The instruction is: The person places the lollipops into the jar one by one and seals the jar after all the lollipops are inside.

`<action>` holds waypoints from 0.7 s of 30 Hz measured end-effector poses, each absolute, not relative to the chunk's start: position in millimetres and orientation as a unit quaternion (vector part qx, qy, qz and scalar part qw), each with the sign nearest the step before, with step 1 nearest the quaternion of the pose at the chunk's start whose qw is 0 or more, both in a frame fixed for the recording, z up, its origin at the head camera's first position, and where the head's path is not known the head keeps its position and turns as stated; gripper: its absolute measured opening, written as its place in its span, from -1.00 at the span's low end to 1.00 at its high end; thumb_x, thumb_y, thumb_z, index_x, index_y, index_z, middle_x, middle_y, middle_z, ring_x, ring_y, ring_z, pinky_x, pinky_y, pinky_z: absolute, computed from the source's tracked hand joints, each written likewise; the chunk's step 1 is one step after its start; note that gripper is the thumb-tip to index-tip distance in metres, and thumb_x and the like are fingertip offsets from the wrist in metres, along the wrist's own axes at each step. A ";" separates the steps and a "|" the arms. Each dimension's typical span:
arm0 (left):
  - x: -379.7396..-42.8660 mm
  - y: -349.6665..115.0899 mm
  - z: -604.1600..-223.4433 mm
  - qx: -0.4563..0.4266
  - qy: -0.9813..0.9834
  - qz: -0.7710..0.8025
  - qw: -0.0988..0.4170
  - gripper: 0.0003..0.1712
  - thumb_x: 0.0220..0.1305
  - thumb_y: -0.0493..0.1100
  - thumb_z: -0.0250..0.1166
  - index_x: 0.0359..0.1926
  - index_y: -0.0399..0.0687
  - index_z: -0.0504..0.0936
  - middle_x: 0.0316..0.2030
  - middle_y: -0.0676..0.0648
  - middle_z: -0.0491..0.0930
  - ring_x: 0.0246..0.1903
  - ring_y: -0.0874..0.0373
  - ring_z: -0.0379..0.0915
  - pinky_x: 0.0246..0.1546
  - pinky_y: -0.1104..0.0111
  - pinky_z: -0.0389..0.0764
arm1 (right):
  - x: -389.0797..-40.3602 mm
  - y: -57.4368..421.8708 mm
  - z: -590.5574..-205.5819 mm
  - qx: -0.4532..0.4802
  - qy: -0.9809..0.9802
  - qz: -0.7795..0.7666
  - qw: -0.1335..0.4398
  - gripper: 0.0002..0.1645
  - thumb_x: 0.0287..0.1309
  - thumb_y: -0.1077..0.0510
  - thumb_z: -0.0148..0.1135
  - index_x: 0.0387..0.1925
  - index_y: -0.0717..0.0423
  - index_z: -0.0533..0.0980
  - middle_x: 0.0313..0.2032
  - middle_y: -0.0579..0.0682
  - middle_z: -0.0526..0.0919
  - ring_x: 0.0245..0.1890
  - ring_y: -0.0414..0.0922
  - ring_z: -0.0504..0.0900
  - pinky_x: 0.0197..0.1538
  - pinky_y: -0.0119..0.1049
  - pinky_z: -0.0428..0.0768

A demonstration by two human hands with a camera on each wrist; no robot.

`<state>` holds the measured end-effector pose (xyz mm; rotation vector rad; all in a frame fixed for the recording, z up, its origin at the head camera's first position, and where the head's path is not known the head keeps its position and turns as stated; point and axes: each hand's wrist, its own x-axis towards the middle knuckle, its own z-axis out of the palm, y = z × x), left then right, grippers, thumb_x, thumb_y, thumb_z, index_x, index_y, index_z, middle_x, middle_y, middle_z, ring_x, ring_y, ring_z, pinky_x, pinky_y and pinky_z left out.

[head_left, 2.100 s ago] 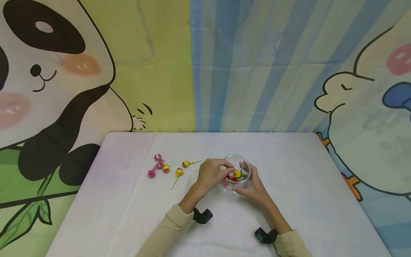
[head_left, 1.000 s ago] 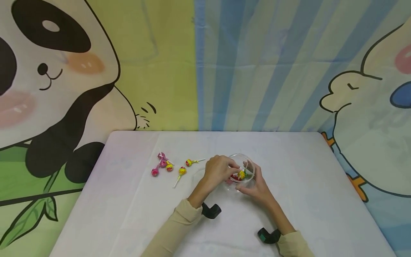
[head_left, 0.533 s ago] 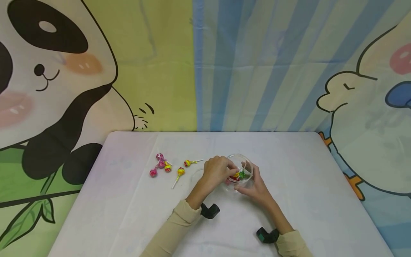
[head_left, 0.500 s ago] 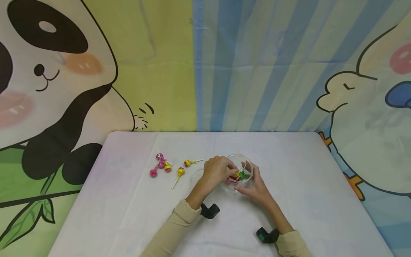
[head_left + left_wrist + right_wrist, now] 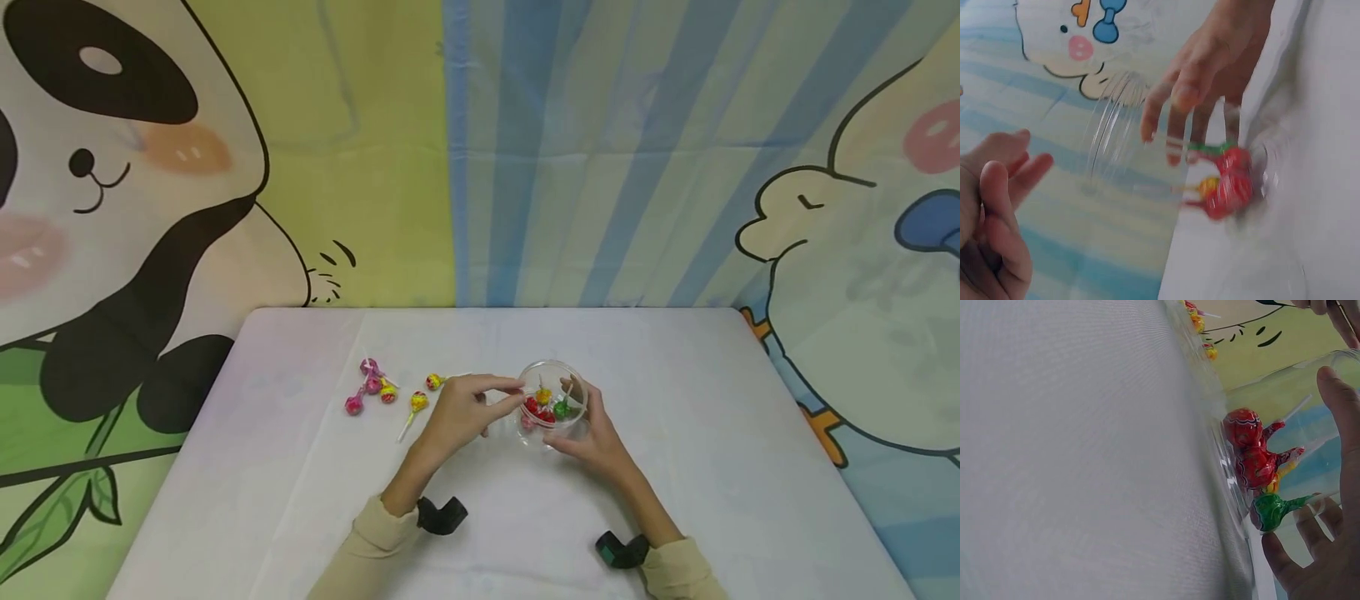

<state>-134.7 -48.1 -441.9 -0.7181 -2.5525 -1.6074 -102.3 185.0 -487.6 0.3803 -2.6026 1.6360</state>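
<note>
A clear plastic jar (image 5: 551, 367) stands on the table, with red lollipops (image 5: 1254, 465), a green lollipop (image 5: 1270, 511) and a yellow lollipop (image 5: 543, 397) inside, their sticks pointing up. My right hand (image 5: 596, 429) grips the jar from its right side, thumb in front and fingers behind. Just left of the rim is my left hand (image 5: 461, 414), its fingers relaxed and nothing between them. In the left wrist view its fingertips (image 5: 1038, 169) are apart from the jar's mouth.
Left of the jar lie several loose lollipops: a cluster of pink lollipops (image 5: 372, 385) with a yellow lollipop (image 5: 387, 393), another yellow lollipop (image 5: 418, 402), and one more (image 5: 434, 382) partly behind the left hand. A cartoon curtain (image 5: 600, 167) hangs behind the white table (image 5: 300, 500).
My left hand has drawn back out of the jar's mouth to the left, its fingers loosening. The yellow lollipop now stands in the jar, free of the fingers. My right hand keeps its hold.
</note>
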 end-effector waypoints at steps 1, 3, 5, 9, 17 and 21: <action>-132.1 -59.2 -442.8 -0.224 -0.814 -0.535 0.019 -0.74 0.05 0.05 0.34 -0.17 0.24 0.68 -0.27 0.15 0.70 -0.87 0.29 0.27 -0.83 0.42 0.31 | -102.5 185.2 -487.8 0.121 -0.839 0.529 0.022 0.14 -0.24 0.20 0.48 0.31 0.24 -0.01 0.27 0.30 0.25 0.31 0.19 0.19 0.29 0.26 0.05; -124.1 -81.8 -441.0 -0.189 -0.811 -0.554 0.009 -0.74 0.05 0.03 0.35 -0.18 0.23 0.67 -0.28 0.11 0.70 -0.86 0.24 0.29 -0.83 0.42 0.29 | -102.6 185.4 -487.7 0.116 -0.840 0.530 0.020 0.13 -0.24 0.18 0.48 0.31 0.23 -0.01 0.28 0.27 0.26 0.32 0.18 0.18 0.30 0.26 0.04; -114.6 -104.1 -438.2 -0.145 -0.813 -0.563 -0.006 -0.74 0.04 -0.02 0.36 -0.18 0.17 0.68 -0.43 0.03 0.70 -0.85 0.22 0.32 -0.81 0.44 0.25 | -102.5 185.8 -487.1 0.111 -0.840 0.531 0.016 0.13 -0.23 0.17 0.48 0.31 0.22 -0.01 0.28 0.26 0.25 0.33 0.17 0.17 0.31 0.25 0.03; -105.5 -144.2 -458.5 -0.055 -0.822 -0.567 -0.014 -0.68 0.02 0.03 0.37 -0.17 0.07 0.68 -0.47 -0.01 0.68 -0.85 0.06 0.36 -0.84 0.37 0.16 | -102.1 187.0 -483.5 0.111 -0.846 0.522 0.014 0.13 -0.22 0.16 0.48 0.31 0.21 -0.02 0.29 0.23 0.25 0.34 0.16 0.15 0.31 0.25 0.01; -119.8 -194.2 -512.2 -0.011 -0.844 -0.531 0.078 -0.63 0.06 0.14 0.31 -0.12 0.14 0.67 -0.38 0.05 0.69 -0.86 0.15 0.35 -0.87 0.33 0.16 | -102.9 187.0 -484.8 0.102 -0.846 0.524 0.006 0.13 -0.22 0.16 0.48 0.31 0.20 -0.02 0.31 0.22 0.23 0.36 0.15 0.12 0.32 0.26 -0.02; -142.6 -212.8 -504.0 0.015 -0.869 -0.471 0.149 -0.67 0.07 0.11 0.32 -0.19 0.09 0.69 -0.48 -0.06 0.69 -0.88 0.21 0.34 -0.87 0.28 0.19 | -102.5 185.3 -486.5 0.100 -0.846 0.523 0.007 0.14 -0.21 0.15 0.48 0.32 0.19 -0.03 0.31 0.22 0.23 0.36 0.15 0.13 0.32 0.26 -0.02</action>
